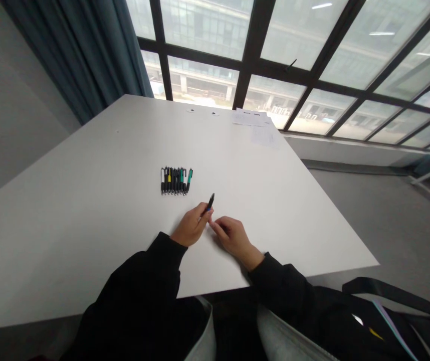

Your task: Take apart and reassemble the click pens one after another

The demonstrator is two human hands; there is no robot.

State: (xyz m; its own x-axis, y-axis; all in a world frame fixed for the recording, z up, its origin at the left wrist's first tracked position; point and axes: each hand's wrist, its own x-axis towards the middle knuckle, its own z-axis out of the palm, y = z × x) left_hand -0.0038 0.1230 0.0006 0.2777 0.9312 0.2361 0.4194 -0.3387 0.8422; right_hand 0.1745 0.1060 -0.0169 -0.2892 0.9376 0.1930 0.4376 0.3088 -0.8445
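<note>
My left hand (pixel 191 225) is closed around a pen (pixel 211 201). The pen is dark with a bit of blue near the fingers, and its tip points up and away from me. Just to the right, my right hand (pixel 233 235) has its fingers curled in, thumb and fingertips close to the left fingers at the pen's lower end. Whether anything sits between those right fingertips is too small to see. Beyond the hands lies a row of several pens (pixel 175 181), side by side, with black, white, yellow and green barrels; the rightmost green pen (pixel 189 181) leans slightly apart.
Both forearms rest over the near edge of a white table (pixel 98 200). Papers (pixel 250 118) lie at its far right corner, with two small items (pixel 215 114) along the far edge. A black bag (pixel 388 321) is at the lower right. Windows and a blue curtain (pixel 87 50) stand behind.
</note>
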